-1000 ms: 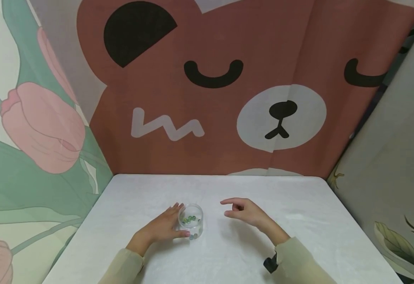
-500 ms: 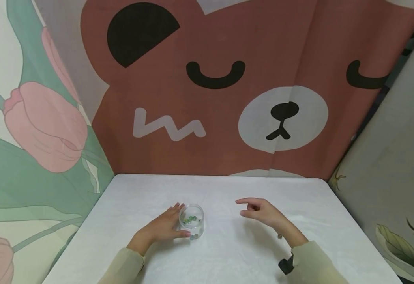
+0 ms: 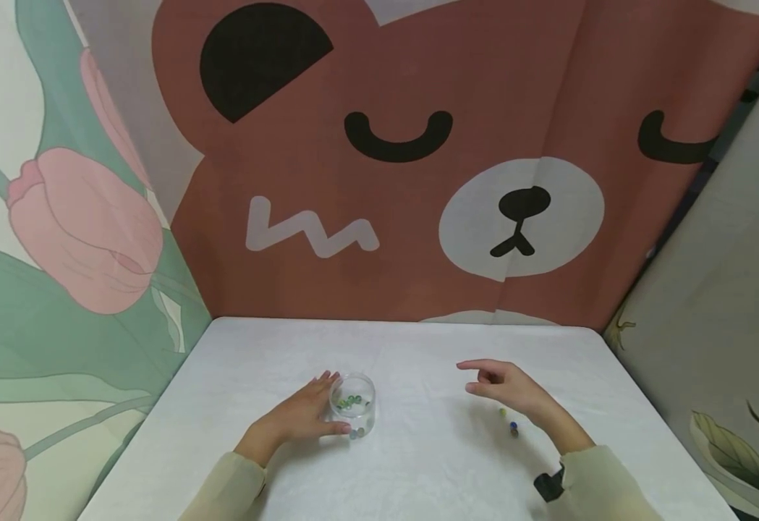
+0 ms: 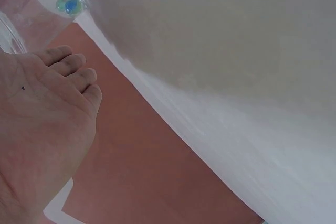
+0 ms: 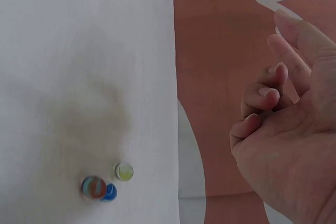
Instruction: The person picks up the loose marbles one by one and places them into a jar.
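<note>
A clear round jar [image 3: 365,412] stands upright on the white table, several glass marbles [image 3: 351,402] inside it. My left hand [image 3: 297,417] holds the jar's left side, thumb across the front and fingers reaching behind. In the left wrist view, part of the jar [image 4: 37,9] shows beyond the fingers. To the right, my right hand [image 3: 509,387] hovers above the table, index finger and thumb apart with nothing between them, other fingers curled in. Below it lie a yellow-green marble [image 5: 124,171], a blue marble [image 5: 109,192] and a red-and-blue swirled marble [image 5: 94,187], close together.
A white cloth covers the table [image 3: 412,470]. Behind it hangs a brown curtain [image 3: 392,282] with a bear print. A tulip-print cloth [image 3: 86,231] hangs at the left, and a grey leaf-print cloth [image 3: 718,304] at the right.
My right hand has moved right, away from the jar, with index finger and thumb still apart. Three marbles have come into sight beneath it. My left hand stays at the jar.
</note>
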### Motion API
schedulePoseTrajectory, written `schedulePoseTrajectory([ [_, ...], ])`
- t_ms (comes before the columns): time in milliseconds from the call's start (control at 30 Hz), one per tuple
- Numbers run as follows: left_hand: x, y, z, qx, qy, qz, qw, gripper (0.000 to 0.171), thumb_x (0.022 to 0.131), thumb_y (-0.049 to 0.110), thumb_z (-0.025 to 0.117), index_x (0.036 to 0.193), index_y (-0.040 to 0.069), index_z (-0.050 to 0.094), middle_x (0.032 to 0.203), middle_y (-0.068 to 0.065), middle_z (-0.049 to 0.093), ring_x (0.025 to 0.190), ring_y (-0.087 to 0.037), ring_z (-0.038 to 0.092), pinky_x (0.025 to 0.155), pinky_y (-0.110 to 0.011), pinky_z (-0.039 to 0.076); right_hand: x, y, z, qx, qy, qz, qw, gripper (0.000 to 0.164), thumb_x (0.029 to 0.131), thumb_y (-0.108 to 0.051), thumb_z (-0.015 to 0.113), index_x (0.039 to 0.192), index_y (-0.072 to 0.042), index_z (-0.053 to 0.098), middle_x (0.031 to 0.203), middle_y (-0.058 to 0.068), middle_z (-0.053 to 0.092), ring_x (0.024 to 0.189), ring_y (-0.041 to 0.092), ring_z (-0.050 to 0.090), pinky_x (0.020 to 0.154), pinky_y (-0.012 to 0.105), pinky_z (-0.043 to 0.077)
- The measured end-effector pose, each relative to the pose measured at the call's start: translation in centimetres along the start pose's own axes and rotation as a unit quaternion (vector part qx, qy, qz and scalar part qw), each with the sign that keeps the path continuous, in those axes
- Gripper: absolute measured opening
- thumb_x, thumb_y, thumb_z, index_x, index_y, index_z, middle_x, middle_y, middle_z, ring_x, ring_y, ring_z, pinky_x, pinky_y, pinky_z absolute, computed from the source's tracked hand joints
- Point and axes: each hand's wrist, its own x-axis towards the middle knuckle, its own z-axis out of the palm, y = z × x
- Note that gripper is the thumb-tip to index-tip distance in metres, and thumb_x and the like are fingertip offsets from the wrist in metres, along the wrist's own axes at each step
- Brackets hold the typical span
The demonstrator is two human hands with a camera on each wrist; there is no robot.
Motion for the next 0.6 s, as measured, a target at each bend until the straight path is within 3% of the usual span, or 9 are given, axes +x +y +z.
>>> schedulePoseTrajectory([
  [233, 0.0, -0.1, 0.2, 0.004, -0.002, 0.002, 1.0, 0.11, 0.085, 0.073, 0.063, 0.159, 0.001, 0.027, 0.165, -0.018, 0.026, 0.155, -0.036, 0.017, 0.126, -0.052, 0.018, -0.9, 1.1, -1.4, -0.003, 0.008, 0.02, 1.0, 0.054, 0.092, -0.036, 0.076, 0.139, -0.014, 0.062, 0.09, 0.005, 0.052, 0.083, 0.017, 0.049, 0.067, 0.027, 0.045],
  [600, 0.1, -0.1, 0.1, 0.009, 0.0, 0.003, 1.0, 0.108, 0.086, 0.07, 0.064, 0.159, 0.0, 0.027, 0.165, -0.017, 0.026, 0.155, -0.035, 0.017, 0.127, -0.051, 0.018, -2.1, 3.4, -3.0, -0.003, 0.014, 0.052, 0.999, 0.059, 0.091, -0.037, 0.076, 0.142, -0.013, 0.06, 0.093, 0.005, 0.053, 0.087, 0.017, 0.049, 0.066, 0.028, 0.044],
])
